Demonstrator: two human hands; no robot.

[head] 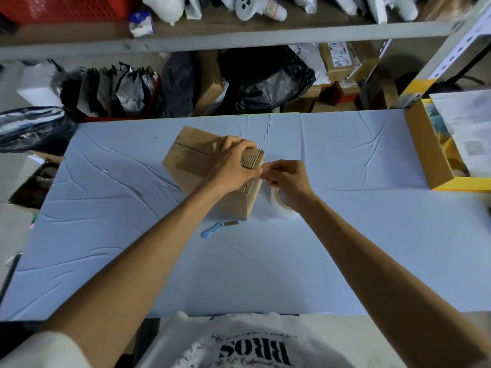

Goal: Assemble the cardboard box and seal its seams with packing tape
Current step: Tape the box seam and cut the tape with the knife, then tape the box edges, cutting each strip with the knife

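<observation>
Plain brown cardboard box (202, 166), closed, standing on the pale blue tabletop (345, 235) a little left of the middle, turned at an angle with one corner toward the person. Top flaps meeting in a dark centre seam, still visible on the far-left part of the lid. Ribbed corrugated patches showing on the top near the right edge and down the right corner. A thin shine of clear tape at that right edge, hard to follow further.

Left hand (231, 166) pressed flat on the right part of the lid, fingers spread and bent over the edge, holding the box down. Right hand (287, 179) just beside the right corner of the box, fingers pinched together on the tape end, touching the left thumb. Roll of tape (281, 204) under the right hand, on the tabletop close to the box, whitish and half transparent.

Small blue knife (215, 229) lying on the tabletop just in front of the box, short blade pointing right.

Open yellow carton (430, 152) at the right end of the tabletop, papers inside.

Readable writing: "BROS" in black, seen upside down, on the white shirt (252, 346). Labels on parcels under the shelf too small to read.
</observation>
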